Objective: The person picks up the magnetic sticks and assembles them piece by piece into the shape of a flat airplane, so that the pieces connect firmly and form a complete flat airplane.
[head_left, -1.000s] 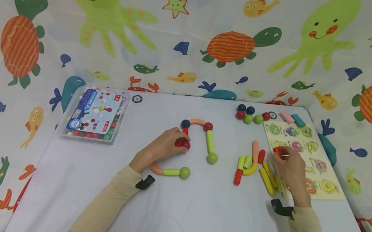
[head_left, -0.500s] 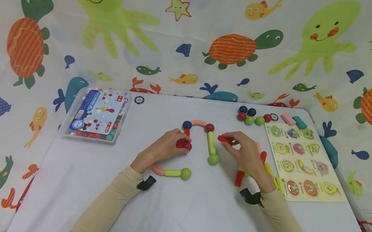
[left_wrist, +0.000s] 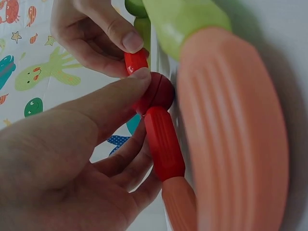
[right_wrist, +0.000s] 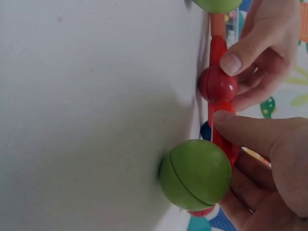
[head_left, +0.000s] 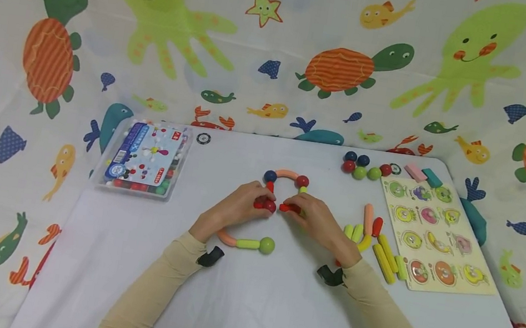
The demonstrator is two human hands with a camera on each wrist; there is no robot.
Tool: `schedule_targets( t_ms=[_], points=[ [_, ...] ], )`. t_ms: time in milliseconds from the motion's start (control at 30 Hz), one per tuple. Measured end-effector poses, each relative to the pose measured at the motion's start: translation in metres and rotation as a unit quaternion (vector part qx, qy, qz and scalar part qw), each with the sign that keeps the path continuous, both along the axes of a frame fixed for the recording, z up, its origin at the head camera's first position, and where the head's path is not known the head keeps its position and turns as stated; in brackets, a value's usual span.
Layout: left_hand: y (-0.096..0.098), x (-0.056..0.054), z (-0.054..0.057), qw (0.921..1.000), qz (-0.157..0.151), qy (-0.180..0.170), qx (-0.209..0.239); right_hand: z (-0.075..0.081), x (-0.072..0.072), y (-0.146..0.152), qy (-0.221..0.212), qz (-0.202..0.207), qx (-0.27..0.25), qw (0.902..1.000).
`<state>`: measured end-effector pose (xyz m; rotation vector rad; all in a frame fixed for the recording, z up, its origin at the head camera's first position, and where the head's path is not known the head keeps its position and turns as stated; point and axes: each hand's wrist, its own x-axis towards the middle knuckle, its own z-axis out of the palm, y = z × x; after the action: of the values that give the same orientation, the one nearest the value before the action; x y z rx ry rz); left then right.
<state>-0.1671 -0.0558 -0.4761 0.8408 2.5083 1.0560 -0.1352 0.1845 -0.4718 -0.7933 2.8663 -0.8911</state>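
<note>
My left hand (head_left: 236,208) pinches a red ball (right_wrist: 217,84) joined to a red rod (left_wrist: 165,142). My right hand (head_left: 317,222) pinches another red rod (left_wrist: 136,61), its end right at the ball. A partly built toy outline lies around them: a blue ball (head_left: 269,176), a curved orange rod (head_left: 287,173) and a second red ball (head_left: 302,181) at the top. Below, a lower curved orange rod (head_left: 227,238) runs into a light green rod (head_left: 248,244) and a green ball (head_left: 266,245). Another green ball (right_wrist: 195,173) sits beside my right fingers, hidden in the head view.
Loose rods (head_left: 384,262) in several colours lie right of my right hand, beside a fruit picture board (head_left: 472,289). Behind them are several loose balls (head_left: 360,172) and pink (head_left: 415,172) and teal (head_left: 431,178) blocks. A clear parts box (head_left: 142,161) stands at the left.
My right hand has carried the red rod leftward from beside the picture board to the red ball. My left hand has kept its grip on the ball in nearly the same place.
</note>
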Motion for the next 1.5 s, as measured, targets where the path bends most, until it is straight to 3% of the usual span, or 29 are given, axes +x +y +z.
schedule_targets(
  t_ms=[700,933,1033,1267,1500],
  points=[
    [0.005,0.001,0.002,0.9998,0.002,0.018,-0.001,-0.007,0.002,-0.007,0.012,-0.001,0.008,0.9999],
    [0.018,0.005,0.005,0.9942,-0.014,0.101,-0.035,0.0,0.014,0.014,0.015,-0.042,-0.047,0.9979],
    [0.023,0.007,0.004,0.9899,-0.013,0.129,-0.057,0.001,0.024,0.025,0.017,-0.057,-0.045,0.9972],
    [0.028,0.007,0.0,0.9859,-0.002,0.147,-0.08,-0.005,0.041,0.037,0.008,-0.064,0.006,0.9979],
    [0.028,0.006,-0.001,0.9865,-0.005,0.147,-0.072,-0.008,0.033,0.034,0.001,-0.077,-0.005,0.997]
  ],
)
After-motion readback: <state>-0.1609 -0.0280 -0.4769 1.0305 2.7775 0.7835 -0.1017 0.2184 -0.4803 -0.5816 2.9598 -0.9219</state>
